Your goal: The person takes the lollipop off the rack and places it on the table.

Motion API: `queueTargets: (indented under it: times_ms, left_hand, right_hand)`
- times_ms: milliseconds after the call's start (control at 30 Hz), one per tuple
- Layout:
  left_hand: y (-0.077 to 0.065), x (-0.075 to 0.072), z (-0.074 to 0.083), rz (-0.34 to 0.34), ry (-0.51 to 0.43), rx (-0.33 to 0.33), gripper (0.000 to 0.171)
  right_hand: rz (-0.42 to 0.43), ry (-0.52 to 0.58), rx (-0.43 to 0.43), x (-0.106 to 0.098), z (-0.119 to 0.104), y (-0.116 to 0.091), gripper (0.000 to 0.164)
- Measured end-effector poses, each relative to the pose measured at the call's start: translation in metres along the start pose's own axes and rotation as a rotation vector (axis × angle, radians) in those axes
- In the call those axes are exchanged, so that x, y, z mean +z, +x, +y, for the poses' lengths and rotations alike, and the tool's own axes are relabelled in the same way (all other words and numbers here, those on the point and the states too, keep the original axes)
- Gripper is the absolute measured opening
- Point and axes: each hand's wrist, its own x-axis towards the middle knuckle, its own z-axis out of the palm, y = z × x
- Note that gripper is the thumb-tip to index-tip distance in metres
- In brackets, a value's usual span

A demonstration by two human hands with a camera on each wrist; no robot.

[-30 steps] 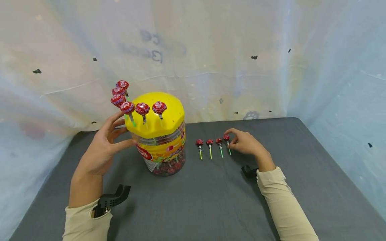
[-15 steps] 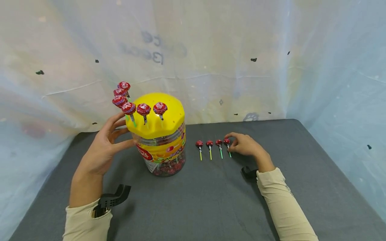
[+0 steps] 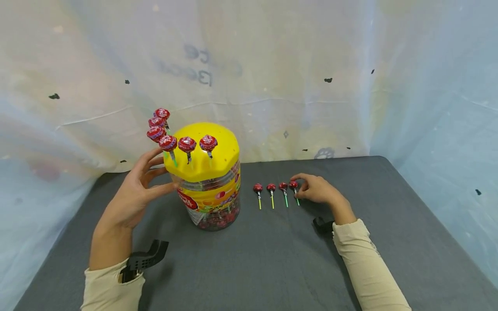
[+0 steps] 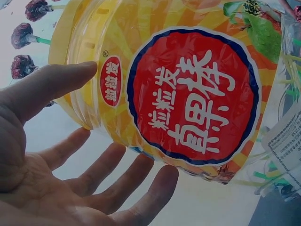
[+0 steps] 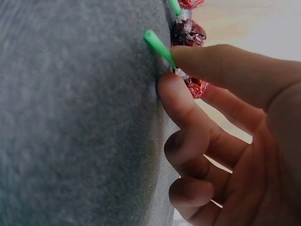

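Lollipop [image 3: 293, 185], a round head in shiny, crinkled red wrap on a thin green stick, lies on the dark grey bench [image 3: 272, 263] at the end of a row, beside three others [image 3: 271, 187]. The fingers of the right hand [image 3: 317, 188] are nearly together, thumb and forefinger pinching its stick. The left hand [image 3: 130, 194] is spread wide, thumb touching a clear plastic jar [image 3: 218, 194] with a glossy yellow, facet-sided lid [image 3: 225, 151]. Six wrapped lollipops [image 3: 187, 144] stand in the lid along its edge.

Only the head view takes in the whole row and all six. The left wrist view adds the label's blue-rimmed red disc [image 4: 195, 99], white characters and green apple; the right wrist view, the stick's blunt tip and the bench's fuzzy weave.
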Motion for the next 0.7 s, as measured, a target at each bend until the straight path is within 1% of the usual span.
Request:
queueTargets:
  times_ms: [167,333,400,500,567,700]
  left_hand:
    - [0.001,-0.001,0.001,-0.016,-0.010,0.007,0.085]
    - [0.002,0.000,0.001,-0.015,0.006,-0.011,0.085]
    - [0.003,0.002,0.001,-0.014,0.018,-0.019,0.085]
    - [0.004,0.005,0.001,-0.014,0.034,-0.025,0.088]
    - [0.005,0.007,0.001,-0.017,0.051,-0.030,0.090]
    - [0.007,0.012,0.002,-0.029,0.072,-0.065,0.094]
  right_hand:
    - [0.006,-0.013,0.003,0.000,-0.002,-0.001,0.058]
    - [0.057,-0.053,0.003,-0.004,-0.006,-0.006,0.065]
    - [0.082,-0.053,-0.004,-0.006,-0.010,-0.009,0.065]
    - [0.126,-0.042,-0.060,-0.011,-0.021,-0.014,0.063]
    - [0.149,-0.033,-0.122,-0.015,-0.031,-0.018,0.061]
    - [0.168,-0.020,-0.225,-0.023,-0.055,-0.028,0.058]
